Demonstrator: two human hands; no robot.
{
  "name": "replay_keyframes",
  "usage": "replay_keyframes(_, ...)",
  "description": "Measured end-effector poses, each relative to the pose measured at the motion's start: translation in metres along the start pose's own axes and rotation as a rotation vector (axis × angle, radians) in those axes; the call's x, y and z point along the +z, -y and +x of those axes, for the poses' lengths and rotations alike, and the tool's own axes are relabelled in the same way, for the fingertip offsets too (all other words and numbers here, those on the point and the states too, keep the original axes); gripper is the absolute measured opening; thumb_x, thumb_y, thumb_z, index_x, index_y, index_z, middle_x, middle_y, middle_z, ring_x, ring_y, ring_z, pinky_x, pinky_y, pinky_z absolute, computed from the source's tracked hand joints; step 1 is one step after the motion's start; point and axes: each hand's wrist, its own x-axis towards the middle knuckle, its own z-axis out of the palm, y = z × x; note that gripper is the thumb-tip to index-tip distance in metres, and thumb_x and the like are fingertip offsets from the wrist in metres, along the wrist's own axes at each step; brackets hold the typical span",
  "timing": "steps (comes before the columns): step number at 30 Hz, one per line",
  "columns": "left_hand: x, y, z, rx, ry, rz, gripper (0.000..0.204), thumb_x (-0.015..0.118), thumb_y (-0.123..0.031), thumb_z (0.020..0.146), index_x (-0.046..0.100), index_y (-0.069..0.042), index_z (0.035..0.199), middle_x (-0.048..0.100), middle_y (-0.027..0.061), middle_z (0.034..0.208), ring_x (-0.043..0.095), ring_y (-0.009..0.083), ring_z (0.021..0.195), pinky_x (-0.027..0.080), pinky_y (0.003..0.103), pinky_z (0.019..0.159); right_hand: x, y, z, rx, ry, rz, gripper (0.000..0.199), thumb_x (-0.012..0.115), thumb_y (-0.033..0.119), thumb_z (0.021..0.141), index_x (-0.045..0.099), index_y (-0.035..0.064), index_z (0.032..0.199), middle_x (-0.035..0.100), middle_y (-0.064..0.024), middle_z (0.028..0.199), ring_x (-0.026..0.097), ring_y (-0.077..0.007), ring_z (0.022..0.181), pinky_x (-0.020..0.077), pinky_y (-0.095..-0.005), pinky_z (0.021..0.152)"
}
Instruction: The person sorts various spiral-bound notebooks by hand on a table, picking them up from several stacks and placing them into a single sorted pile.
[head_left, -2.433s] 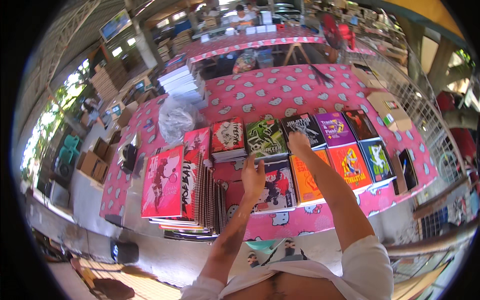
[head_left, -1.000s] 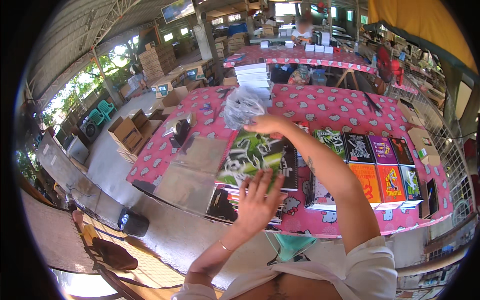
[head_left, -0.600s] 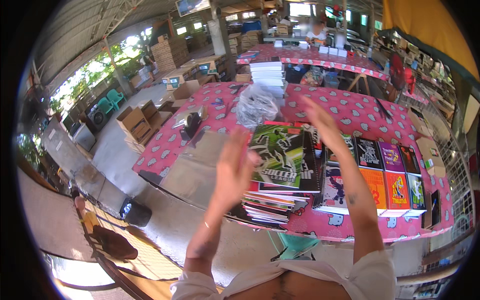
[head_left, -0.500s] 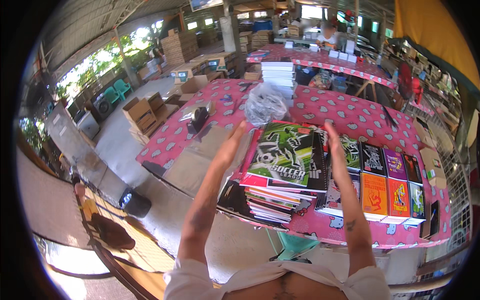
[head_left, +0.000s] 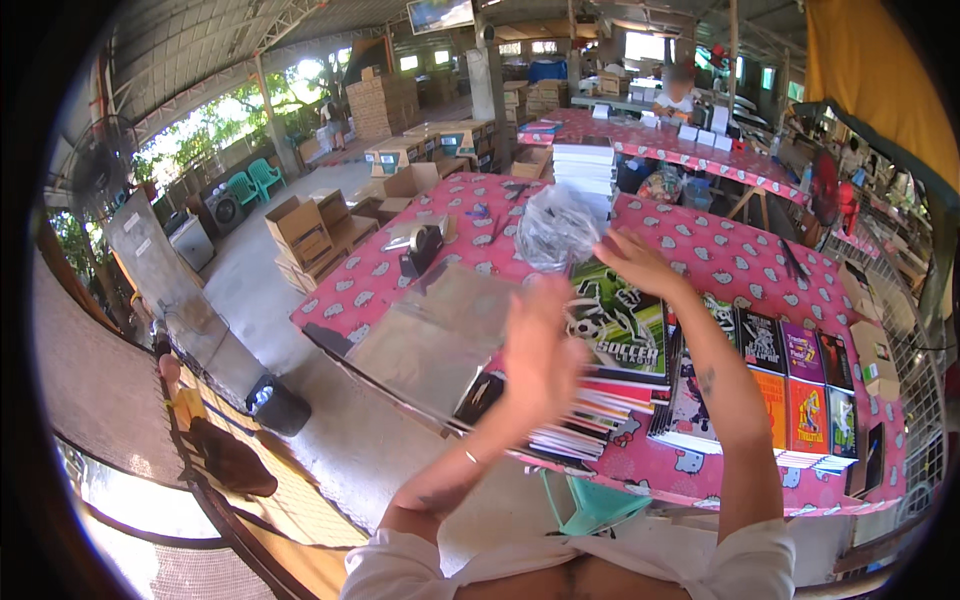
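Observation:
A thick stack of notebooks [head_left: 618, 335] with a green football cover on top lies on the pink patterned table [head_left: 700, 245], its page edges fanned out toward me. My left hand [head_left: 540, 350], blurred by motion, is flat against the stack's near left side with the fingers apart. Over the stack's far corner is my right hand [head_left: 635, 262], fingers spread, beside a crumpled clear plastic bag [head_left: 555, 225]. Neither hand grips anything.
A pile of clear plastic sheets [head_left: 440, 330] lies left of the stack, with a tape dispenser [head_left: 420, 245] behind it. Rows of coloured notebooks [head_left: 790, 380] cover the table's right end. A white paper pile [head_left: 585, 165], cardboard boxes [head_left: 300, 225] and a seated person [head_left: 680, 90] lie beyond.
My hands lifted the green-topped stack from the row of notebooks, carried it left and set it down by the plastic sheets. They have now let go and rest at its sides.

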Motion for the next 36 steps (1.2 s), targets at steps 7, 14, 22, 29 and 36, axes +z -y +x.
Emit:
replay_keyframes(7, 0.071, 0.011, -0.079, 0.306, 0.022, 0.51, 0.059, 0.038, -0.055, 0.097, 0.051, -0.012, 0.136, 0.048, 0.0129, 0.142, 0.041, 0.0312, 0.134, 0.011, 0.054, 0.113, 0.019, 0.009, 0.043, 0.009, 0.524, 0.044, 0.102, 0.034, 0.087, 0.079, 0.063, -0.001, 0.122, 0.062, -0.026, 0.12, 0.056, -0.0378, 0.118, 0.0426, -0.0413, 0.099)
replay_keyframes(14, 0.001, 0.017, -0.045, 0.134, -0.101, 0.196, 0.051, 0.04, -0.041, 0.099, 0.059, 0.001, 0.12, 0.052, 0.0252, 0.13, 0.051, 0.0391, 0.114, 0.035, 0.049, 0.1, -0.005, 0.016, 0.002, -0.046, -0.076, 0.215, 0.072, 0.044, 0.063, 0.092, 0.056, 0.0034, 0.13, 0.056, -0.0206, 0.13, 0.053, -0.0328, 0.123, 0.0404, -0.04, 0.102)
replay_keyframes(22, -0.004, 0.003, 0.02, -0.426, -0.406, -0.232, 0.047, 0.042, -0.031, 0.101, 0.057, 0.007, 0.125, 0.061, 0.017, 0.124, 0.056, 0.0258, 0.117, 0.039, 0.038, 0.106, -0.048, -0.148, -0.239, 0.044, -0.803, 0.322, 0.038, 0.054, 0.029, 0.097, 0.058, 0.0057, 0.127, 0.054, -0.0184, 0.132, 0.049, -0.0347, 0.126, 0.0369, -0.0385, 0.105)
replay_keyframes(29, 0.241, -0.185, 0.012, 0.245, 0.203, -0.396, 0.023, 0.058, -0.016, 0.088, 0.065, -0.002, 0.105, 0.066, 0.015, 0.108, 0.064, 0.0335, 0.096, 0.048, 0.04, 0.086, -0.08, -0.43, -0.334, 0.621, -0.646, -0.14, 0.049, 0.061, 0.038, 0.089, 0.056, 0.0082, 0.128, 0.049, -0.021, 0.136, 0.044, -0.0393, 0.129, 0.037, -0.0491, 0.105)
replay_keyframes(36, 0.576, -0.165, -0.027, -0.263, 0.669, -0.076, 0.054, 0.068, -0.035, 0.086, 0.053, 0.004, 0.12, 0.06, 0.0233, 0.099, 0.061, 0.0396, 0.096, 0.05, 0.049, 0.081, -0.116, -0.541, -0.299, 0.786, -0.383, -0.257, 0.06, 0.062, 0.043, 0.086, 0.048, 0.0116, 0.135, 0.059, -0.0179, 0.123, 0.057, -0.0384, 0.114, 0.0479, -0.051, 0.092)
